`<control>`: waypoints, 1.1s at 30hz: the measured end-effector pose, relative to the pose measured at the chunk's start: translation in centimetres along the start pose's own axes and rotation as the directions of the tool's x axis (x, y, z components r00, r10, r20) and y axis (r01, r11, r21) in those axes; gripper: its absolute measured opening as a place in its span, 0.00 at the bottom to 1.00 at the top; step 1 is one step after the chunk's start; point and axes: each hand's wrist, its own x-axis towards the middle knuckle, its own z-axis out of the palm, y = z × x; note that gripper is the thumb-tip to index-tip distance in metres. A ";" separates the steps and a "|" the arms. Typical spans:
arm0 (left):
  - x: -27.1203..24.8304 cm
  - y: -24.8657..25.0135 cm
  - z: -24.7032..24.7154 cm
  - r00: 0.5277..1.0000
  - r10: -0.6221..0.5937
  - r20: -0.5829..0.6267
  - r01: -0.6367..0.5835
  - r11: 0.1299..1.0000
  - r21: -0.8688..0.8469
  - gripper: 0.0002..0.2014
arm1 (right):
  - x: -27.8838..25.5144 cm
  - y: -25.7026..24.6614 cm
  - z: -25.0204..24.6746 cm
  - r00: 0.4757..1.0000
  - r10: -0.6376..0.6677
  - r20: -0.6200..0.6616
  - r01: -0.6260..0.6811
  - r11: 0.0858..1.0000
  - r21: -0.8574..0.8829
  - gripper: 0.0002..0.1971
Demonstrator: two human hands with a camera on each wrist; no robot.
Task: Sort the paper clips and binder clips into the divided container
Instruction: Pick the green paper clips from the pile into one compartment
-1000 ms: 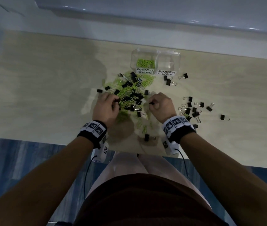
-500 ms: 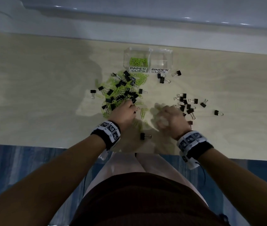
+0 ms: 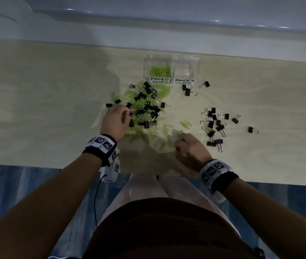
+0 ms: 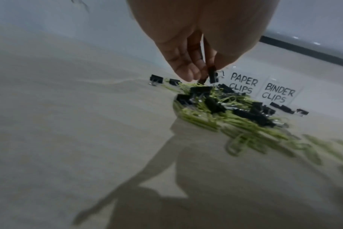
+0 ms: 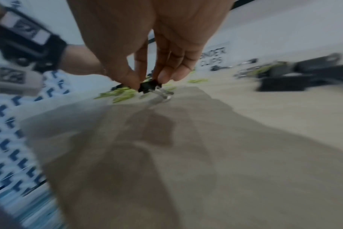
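A clear divided container (image 3: pixel 171 58) stands at the back. Its "PAPER CLIPS" side holds green paper clips (image 3: pixel 160 70); the "BINDER CLIPS" side (image 3: pixel 185 69) looks bare. In front lies a mixed pile (image 3: pixel 144 107) of green paper clips and black binder clips. My left hand (image 3: pixel 128 114) is at the pile's left edge and pinches a black binder clip (image 4: pixel 212 74) just above it. My right hand (image 3: pixel 177 146) is near the table's front edge, pinching a black binder clip (image 5: pixel 149 87) that rests on the wood.
A separate group of black binder clips (image 3: pixel 213 126) lies right of my right hand, with two more (image 3: pixel 186 90) by the container. Loose green clips (image 3: pixel 167 128) lie between my hands. The table's front edge (image 3: pixel 148 171) is just behind my wrists.
My left hand has shifted left to the pile's edge and picked up a binder clip. My right hand has drawn back toward the front edge and closed on the lone clip there.
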 end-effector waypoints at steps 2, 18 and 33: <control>0.1 -0.6 -0.2 1.000 0.022 -0.007 -0.022 0.998 0.054 0.10 | -0.2 1.6 -1.4 0.984 0.132 -0.121 -0.135 0.991 -0.012 0.04; 0.1 1.7 1.1 0.937 0.203 0.285 -0.223 0.974 0.038 0.16 | 9.9 -3.4 -1.5 0.954 0.276 0.120 -0.272 0.961 -0.052 0.16; -0.3 -3.2 -1.3 1.000 0.008 0.001 -0.008 0.999 0.037 0.13 | 10.0 -2.4 -1.4 0.953 0.265 0.147 -0.247 0.961 -0.126 0.12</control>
